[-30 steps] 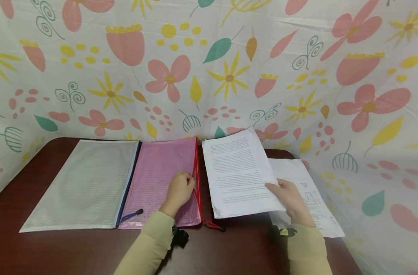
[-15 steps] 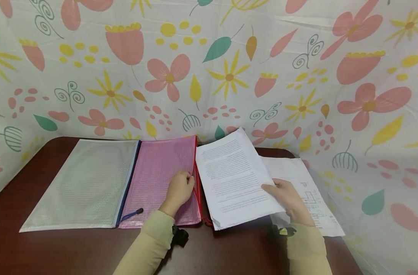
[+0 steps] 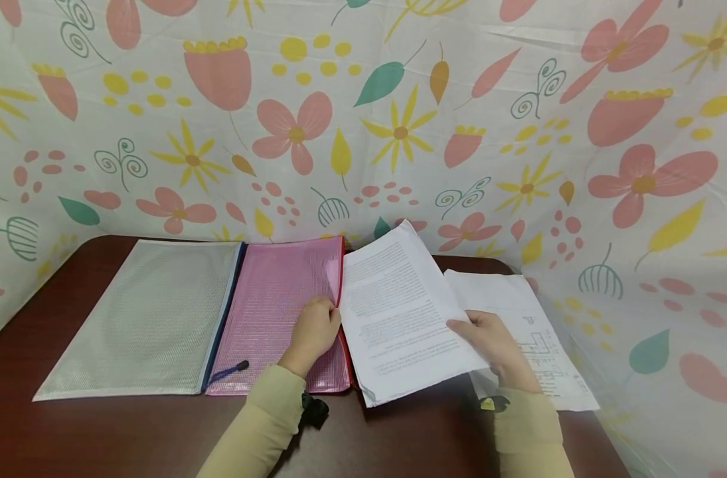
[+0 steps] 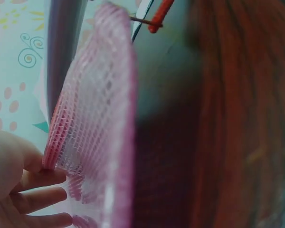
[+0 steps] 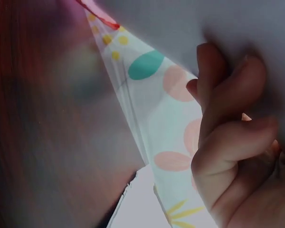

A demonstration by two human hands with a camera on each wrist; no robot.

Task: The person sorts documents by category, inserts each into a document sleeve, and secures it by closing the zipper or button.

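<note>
My left hand pinches the red zipper edge of a pink mesh zipper pouch lying on the table. In the left wrist view the thumb and index finger grip that edge, and the pouch's mesh side bulges open. My right hand holds a stack of printed papers by its right side, thumb on top and fingers curled underneath. The stack is tilted, its left edge at the pouch's zipper side. A pale corner shows through the pink mesh near the top, so part of the stack seems inside.
A clear mesh zipper pouch with a blue zipper lies left of the pink one, its blue pull resting on the pink pouch. Another printed sheet with drawings lies at the right. A flowered curtain stands behind the dark table.
My right hand has brought the stack of papers leftward, from beside the pink pouch to its zipper edge, tilting it further. The left hand keeps its grip on the pouch edge.
</note>
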